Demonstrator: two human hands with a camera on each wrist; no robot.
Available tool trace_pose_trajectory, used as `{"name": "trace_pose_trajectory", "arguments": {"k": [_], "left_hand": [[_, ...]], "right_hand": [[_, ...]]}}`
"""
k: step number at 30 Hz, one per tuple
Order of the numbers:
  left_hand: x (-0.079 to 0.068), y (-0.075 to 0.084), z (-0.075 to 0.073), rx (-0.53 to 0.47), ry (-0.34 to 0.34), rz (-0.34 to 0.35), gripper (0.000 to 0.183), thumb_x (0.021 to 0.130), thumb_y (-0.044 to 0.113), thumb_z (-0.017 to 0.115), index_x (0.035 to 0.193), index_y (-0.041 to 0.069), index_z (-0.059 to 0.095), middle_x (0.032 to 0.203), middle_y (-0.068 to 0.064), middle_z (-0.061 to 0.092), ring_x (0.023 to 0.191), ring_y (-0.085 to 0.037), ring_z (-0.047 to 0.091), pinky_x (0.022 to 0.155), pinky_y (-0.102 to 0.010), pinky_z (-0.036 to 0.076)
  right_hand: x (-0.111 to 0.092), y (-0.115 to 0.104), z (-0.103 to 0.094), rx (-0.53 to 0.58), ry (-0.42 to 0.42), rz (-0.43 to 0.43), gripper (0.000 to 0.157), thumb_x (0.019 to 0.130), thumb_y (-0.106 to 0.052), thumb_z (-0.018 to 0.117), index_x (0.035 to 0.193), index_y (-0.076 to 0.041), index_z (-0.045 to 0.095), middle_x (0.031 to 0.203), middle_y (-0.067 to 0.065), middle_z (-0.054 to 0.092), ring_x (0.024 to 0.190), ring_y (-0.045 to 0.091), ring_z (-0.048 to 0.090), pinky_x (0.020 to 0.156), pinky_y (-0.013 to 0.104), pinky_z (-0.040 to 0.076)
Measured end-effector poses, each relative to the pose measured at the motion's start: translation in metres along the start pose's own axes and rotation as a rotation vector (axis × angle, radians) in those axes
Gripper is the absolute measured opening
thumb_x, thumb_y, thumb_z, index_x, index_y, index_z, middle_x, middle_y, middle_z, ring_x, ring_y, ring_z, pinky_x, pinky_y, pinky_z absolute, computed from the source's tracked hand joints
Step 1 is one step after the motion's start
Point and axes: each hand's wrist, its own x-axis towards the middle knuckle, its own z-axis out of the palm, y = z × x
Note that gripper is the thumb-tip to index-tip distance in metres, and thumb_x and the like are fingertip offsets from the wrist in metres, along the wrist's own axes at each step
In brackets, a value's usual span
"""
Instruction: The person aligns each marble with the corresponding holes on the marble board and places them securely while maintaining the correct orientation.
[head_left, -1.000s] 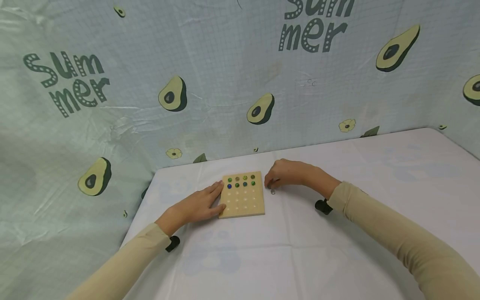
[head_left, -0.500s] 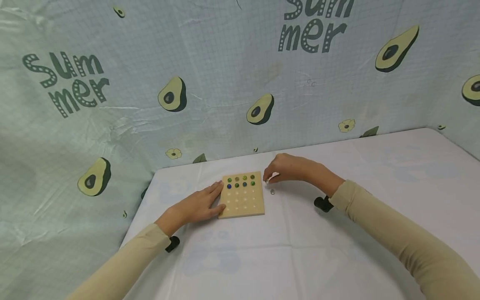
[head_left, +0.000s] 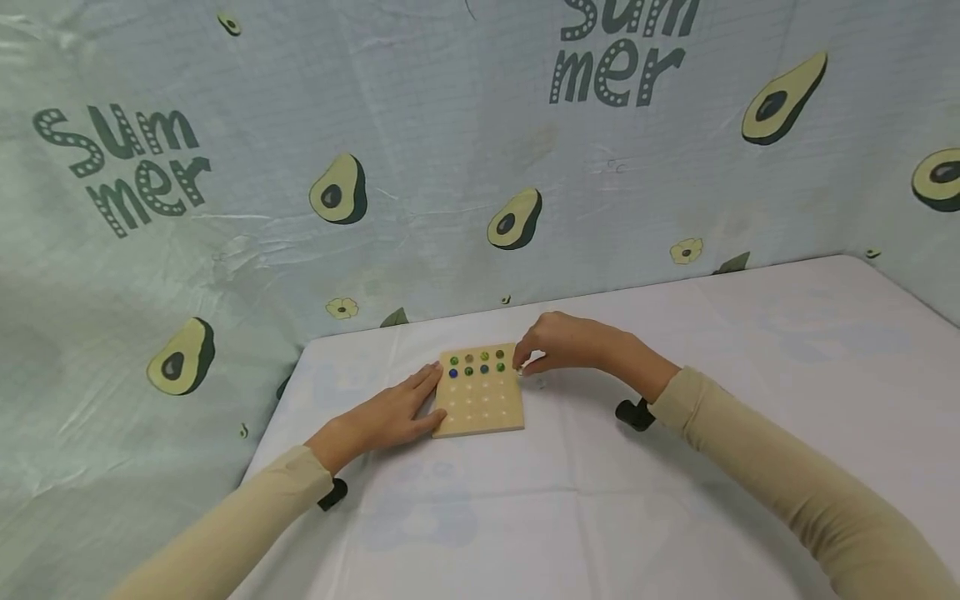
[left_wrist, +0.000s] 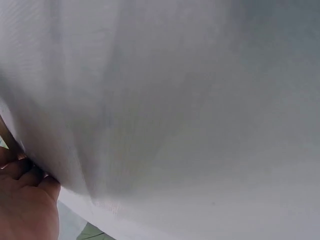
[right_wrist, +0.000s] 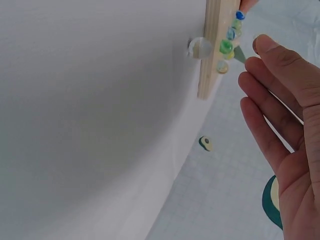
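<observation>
A square wooden board (head_left: 477,422) with rows of shallow hollows lies on the white cloth. Several coloured glass marbles (head_left: 468,372), green, blue and yellowish, sit in its two far rows. My left hand (head_left: 397,412) rests along the board's left edge, fingers stretched and thumb at its near left side. Just over the right edge, beside the second row, my right hand (head_left: 566,340) pinches a clear marble (head_left: 520,372) between thumb and fingertips; the thumb hides it in the right wrist view. Another clear marble (right_wrist: 200,48) lies on the cloth close to the board's right side.
The white-clothed table (head_left: 675,458) meets an upright curtain (head_left: 435,125) printed with avocados at the back. Black wrist cameras (head_left: 635,415) hang under both sleeves.
My right hand lifted a clear marble off the cloth and moved left with it to the board's right edge. The left hand stays on the board. The head view has shifted slightly.
</observation>
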Motion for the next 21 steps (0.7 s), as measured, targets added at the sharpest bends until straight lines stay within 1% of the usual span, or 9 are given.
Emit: {"name": "trace_pose_trajectory", "arguments": {"k": [3,6,12,18,21], "left_hand": [[-0.002,0.0,-0.001,-0.011,-0.001,0.004,0.083,0.105,0.055,0.043,0.164,0.005,0.01,0.17,-0.013,0.011,0.156,-0.03,0.015,0.121,-0.051,0.026],[-0.001,0.001,-0.002,-0.014,-0.007,0.005,0.084,0.105,0.055,0.043,0.164,0.005,0.01,0.17,-0.013,0.011,0.156,-0.031,0.015,0.121,-0.051,0.026],[0.0,0.001,-0.004,-0.001,-0.02,-0.007,0.084,0.105,0.057,0.042,0.164,0.006,0.011,0.17,-0.012,0.011,0.155,-0.031,0.016,0.12,-0.052,0.027],[0.0,0.0,-0.006,0.018,-0.047,-0.019,0.084,0.104,0.058,0.043,0.164,0.007,0.011,0.17,-0.011,0.011,0.155,-0.031,0.019,0.12,-0.052,0.028],[0.0,0.001,-0.007,0.016,-0.051,-0.022,0.084,0.104,0.057,0.043,0.164,0.008,0.011,0.17,-0.011,0.012,0.154,-0.031,0.021,0.12,-0.052,0.029]], "right_hand": [[0.003,-0.002,0.002,-0.006,0.041,-0.041,0.015,0.09,-0.016,0.079,0.103,-0.009,0.08,0.099,-0.004,0.078,0.092,0.008,0.073,0.08,0.028,0.059],[0.006,-0.004,0.003,0.002,0.072,-0.062,0.014,0.09,-0.015,0.079,0.103,-0.008,0.08,0.099,-0.002,0.078,0.092,0.01,0.073,0.08,0.029,0.059],[0.014,-0.011,0.006,0.032,0.086,-0.038,0.015,0.091,-0.015,0.079,0.104,-0.007,0.08,0.099,-0.002,0.078,0.092,0.009,0.073,0.081,0.03,0.059],[0.02,-0.016,0.01,0.041,0.097,-0.021,0.015,0.091,-0.018,0.078,0.103,-0.008,0.081,0.098,-0.004,0.078,0.091,0.006,0.072,0.081,0.024,0.058],[0.023,-0.019,0.012,0.052,0.097,-0.008,0.016,0.092,-0.018,0.078,0.104,-0.008,0.081,0.098,-0.004,0.078,0.091,0.007,0.072,0.082,0.027,0.058]]}}
